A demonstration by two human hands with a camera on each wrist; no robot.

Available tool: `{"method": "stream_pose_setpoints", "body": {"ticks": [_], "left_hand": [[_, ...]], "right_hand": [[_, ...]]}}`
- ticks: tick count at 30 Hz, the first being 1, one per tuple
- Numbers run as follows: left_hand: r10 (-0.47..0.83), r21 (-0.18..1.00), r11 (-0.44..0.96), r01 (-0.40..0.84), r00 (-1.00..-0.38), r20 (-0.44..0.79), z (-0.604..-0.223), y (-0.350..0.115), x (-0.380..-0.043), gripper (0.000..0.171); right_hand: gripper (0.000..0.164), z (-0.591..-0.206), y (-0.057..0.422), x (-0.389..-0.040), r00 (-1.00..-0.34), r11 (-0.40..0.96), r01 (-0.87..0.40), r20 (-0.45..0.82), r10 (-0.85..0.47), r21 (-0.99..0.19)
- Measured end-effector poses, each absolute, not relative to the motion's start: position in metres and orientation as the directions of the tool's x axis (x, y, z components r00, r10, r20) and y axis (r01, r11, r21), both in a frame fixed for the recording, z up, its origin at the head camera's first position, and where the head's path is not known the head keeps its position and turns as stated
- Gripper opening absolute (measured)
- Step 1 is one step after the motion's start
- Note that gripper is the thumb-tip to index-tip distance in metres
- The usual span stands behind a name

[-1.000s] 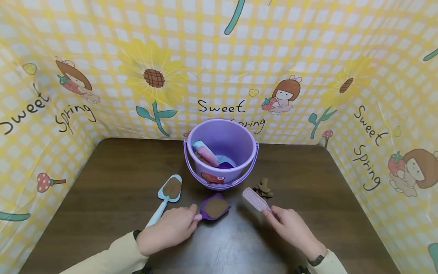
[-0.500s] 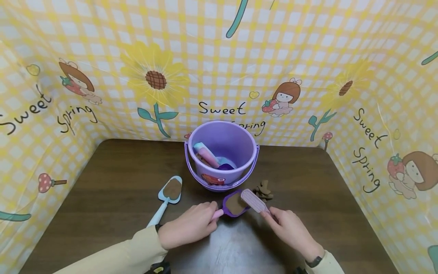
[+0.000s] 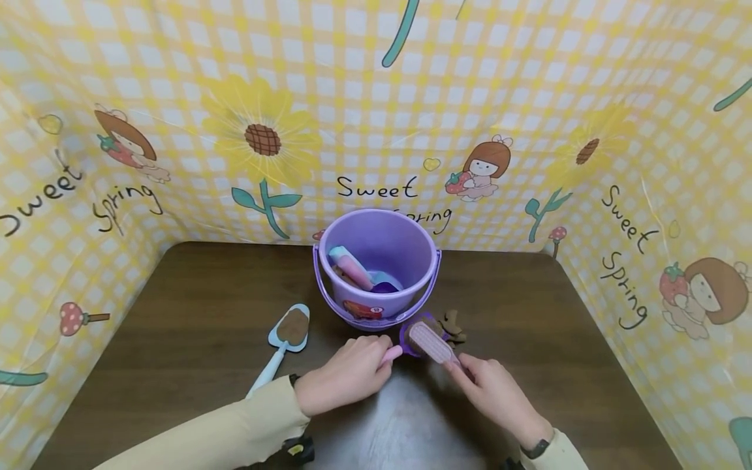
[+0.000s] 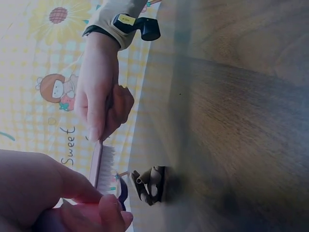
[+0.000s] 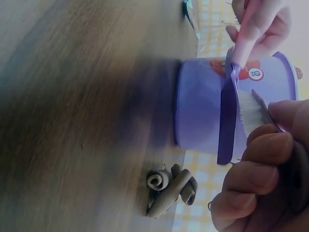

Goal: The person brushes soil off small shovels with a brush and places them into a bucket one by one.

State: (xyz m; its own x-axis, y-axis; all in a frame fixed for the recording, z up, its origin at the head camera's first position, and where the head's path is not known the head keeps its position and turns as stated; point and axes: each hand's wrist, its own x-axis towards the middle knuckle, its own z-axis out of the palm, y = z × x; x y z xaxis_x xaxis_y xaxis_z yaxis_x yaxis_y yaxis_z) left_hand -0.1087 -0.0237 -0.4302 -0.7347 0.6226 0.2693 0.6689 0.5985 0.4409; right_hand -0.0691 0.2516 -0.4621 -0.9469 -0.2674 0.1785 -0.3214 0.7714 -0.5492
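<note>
A small toy shovel [image 5: 228, 128] with a purple blade and pink handle is gripped in my left hand [image 3: 346, 373]. Its blade holds a flat brown layer and hovers above the table. My right hand [image 3: 496, 393] holds a pale pink brush [image 3: 433, 343], whose white bristles [image 5: 252, 113] point down onto the shovel. In the head view the brush covers much of the blade. Just beyond the shovel, a small pile of brown rolled pieces [image 5: 169, 189] lies on the table, partly hidden in the head view.
Behind the hands stands a purple bucket [image 3: 378, 303] with a raised rim, its handle hanging in front and several toy tools inside. A light blue shovel [image 3: 289, 331] with brown material lies left of it. Patterned yellow cloth [image 3: 376, 130] surrounds the wooden table [image 3: 176, 326].
My left hand has carried the purple shovel to the right and forward, until its blade came beneath the brush. The right hand has barely moved. Bucket and brown pieces stay in place.
</note>
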Motion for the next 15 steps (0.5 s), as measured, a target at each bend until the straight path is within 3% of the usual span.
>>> {"method": "stream_pose_setpoints", "body": {"ticks": [6,15], "left_hand": [[0.609,0.464,0.592,0.659,-0.743,0.277,-0.4304,-0.0159,-0.1123,0.017],[0.625,0.442,0.571,0.691,-0.716,0.311,-0.4346,-0.0138,-0.1116,0.021]], "right_hand": [[0.036,-0.462,0.2482,-0.0709,-0.928,0.772,-0.374,0.211,-0.308,-0.514],[0.045,-0.4647,0.2509,-0.0728,-0.955,0.873,-0.286,0.197,-0.223,-0.394]]}}
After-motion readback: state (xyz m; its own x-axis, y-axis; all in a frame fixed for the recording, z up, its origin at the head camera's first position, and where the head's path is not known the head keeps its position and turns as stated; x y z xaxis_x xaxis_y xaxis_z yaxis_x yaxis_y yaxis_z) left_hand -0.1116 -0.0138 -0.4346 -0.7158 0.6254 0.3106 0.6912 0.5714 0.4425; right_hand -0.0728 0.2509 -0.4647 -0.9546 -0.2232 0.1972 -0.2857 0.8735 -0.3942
